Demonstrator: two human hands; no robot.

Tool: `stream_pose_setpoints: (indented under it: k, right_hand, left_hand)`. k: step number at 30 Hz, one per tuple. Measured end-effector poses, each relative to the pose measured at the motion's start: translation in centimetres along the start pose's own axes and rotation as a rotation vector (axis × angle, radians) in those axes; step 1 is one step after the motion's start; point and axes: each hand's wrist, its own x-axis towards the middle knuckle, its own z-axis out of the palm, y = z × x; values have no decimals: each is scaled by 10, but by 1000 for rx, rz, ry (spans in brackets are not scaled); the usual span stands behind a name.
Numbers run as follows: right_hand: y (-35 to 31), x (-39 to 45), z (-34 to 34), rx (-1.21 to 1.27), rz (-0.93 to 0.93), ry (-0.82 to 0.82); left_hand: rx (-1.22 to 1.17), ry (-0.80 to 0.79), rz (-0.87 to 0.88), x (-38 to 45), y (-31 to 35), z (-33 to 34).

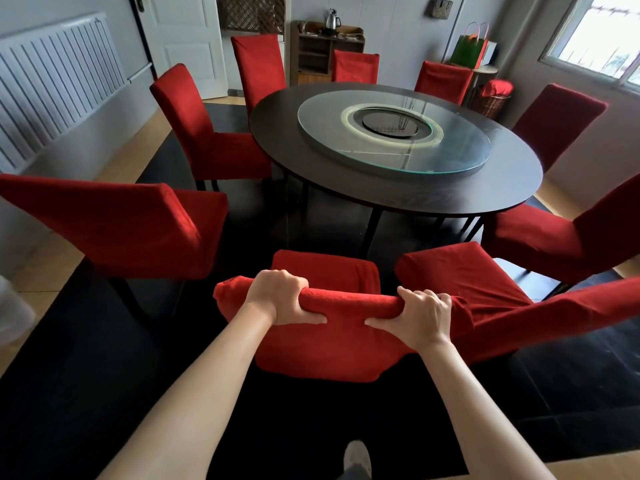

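Note:
A chair in a red cloth cover (329, 351) stands right in front of me, its back toward me and its seat pointing at a round dark table (346, 178). My left hand (282, 297) grips the top edge of the chair's back, fingers curled over it and thumb on my side. My right hand (420, 315) grips the same top edge further right in the same way. The chair stands a little short of the table's near edge.
Several more red-covered chairs ring the table; one (114, 226) is close on the left and one (491, 299) close on the right. A glass turntable (460, 147) lies on the table. Black carpet (69, 393) covers the floor. My shoe (356, 459) shows below.

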Motion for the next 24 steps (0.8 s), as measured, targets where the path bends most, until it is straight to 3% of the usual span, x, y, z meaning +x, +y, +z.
stream_pose_setpoints:
  k: [10,16,24]
  right_hand:
    - [3,-5,9,23,60,11]
    - [-24,37,9,32,2,-24]
    - [-32,58,15,20,-37,-13]
  left_hand:
    - [87,-56,36,23,-2,-2]
    - [12,-128,-160,40,-31,5]
    - [-12,-132,-204,51,-47,8]
